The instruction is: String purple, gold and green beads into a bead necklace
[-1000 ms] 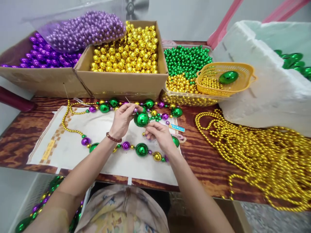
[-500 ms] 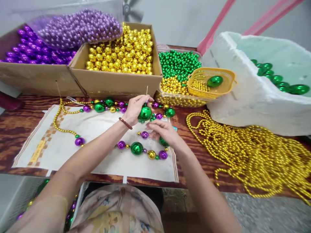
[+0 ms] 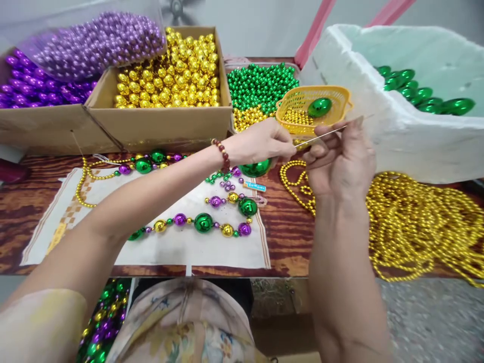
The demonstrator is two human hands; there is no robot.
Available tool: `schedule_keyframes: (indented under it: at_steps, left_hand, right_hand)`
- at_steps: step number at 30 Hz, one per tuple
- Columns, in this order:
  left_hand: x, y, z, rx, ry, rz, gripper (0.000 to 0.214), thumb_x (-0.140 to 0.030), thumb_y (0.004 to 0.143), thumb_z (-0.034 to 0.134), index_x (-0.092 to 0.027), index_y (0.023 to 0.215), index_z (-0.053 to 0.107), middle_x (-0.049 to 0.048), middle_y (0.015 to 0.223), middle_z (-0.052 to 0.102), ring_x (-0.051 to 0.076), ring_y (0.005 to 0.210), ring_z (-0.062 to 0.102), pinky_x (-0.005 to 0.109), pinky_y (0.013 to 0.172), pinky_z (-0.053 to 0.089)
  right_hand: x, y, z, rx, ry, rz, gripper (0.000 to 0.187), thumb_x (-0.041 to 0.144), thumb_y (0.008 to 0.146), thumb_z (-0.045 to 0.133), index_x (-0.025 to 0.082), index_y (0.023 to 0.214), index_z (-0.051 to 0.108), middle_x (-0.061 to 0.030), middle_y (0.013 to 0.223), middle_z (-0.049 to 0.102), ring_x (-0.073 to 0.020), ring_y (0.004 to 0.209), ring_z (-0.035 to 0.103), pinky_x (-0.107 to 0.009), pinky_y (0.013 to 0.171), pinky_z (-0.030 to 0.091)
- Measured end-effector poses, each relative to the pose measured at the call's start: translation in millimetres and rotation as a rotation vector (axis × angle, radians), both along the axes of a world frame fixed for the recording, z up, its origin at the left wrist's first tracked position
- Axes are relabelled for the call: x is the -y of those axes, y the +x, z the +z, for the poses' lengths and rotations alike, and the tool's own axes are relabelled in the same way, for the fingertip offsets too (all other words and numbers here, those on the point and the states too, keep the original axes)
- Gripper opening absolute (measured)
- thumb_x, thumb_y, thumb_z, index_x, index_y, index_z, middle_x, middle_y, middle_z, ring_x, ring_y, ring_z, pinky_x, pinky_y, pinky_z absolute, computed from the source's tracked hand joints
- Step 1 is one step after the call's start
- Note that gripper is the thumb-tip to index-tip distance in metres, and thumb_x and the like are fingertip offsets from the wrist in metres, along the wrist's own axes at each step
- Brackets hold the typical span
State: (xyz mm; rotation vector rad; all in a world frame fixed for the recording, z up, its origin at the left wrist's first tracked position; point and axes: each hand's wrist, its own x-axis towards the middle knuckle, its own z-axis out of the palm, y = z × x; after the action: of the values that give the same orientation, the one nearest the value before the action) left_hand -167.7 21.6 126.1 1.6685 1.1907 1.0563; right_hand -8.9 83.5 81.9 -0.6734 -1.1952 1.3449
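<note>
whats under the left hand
A large green bead shows just below the left hand. The hand covers the bead's top, so whether it is gripped, or whether more beads hide there, can't be seen.

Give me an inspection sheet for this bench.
Surface: dark wood-grain table, white cloth on top.
Job's things: bead strand on the cloth; large green bead just below the left hand.
Clutter: loose-looking small beads, blue-labelled item, heaped gold bead strings.
Hands: left hand and right hand both grip a thin rod.
Cables: nothing seen.
Surroundings: cardboard box of gold beads, foam box with green beads, fan.
</note>
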Motion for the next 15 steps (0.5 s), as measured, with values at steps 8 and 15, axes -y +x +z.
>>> schedule_keyframes:
  at_steps: [8,15]
  left_hand:
    - [-6,-4,23.6,-0.155,0.005,-0.020,0.019,-0.006,0.073,0.069,-0.011,0.055,0.066,-0.0004,0.054,0.058,0.010,0.058,0.058,0.021,0.055,0.039]
    - [28,-51,-19.1,-0.169,-0.014,0.103,0.016,-0.022,0.076,0.072,-0.013,0.063,0.069,-0.0002,0.057,0.063,0.008,0.056,0.054,0.022,0.057,0.040]
  right_hand:
    - [8,6,15.6,-0.014,0.171,-0.006,0.024,0.042,0.092,0.062,0.022,0.084,0.052,-0.0043,0.072,0.073,-0.0108,0.045,0.063,-0.020,0.038,0.035]
    - [7,-3,8.5,-0.016,0.107,0.194,0.028,0.032,0.077,0.080,0.019,0.094,0.061,0.0014,0.077,0.072,-0.0087,0.059,0.068,-0.019,0.043,0.047]
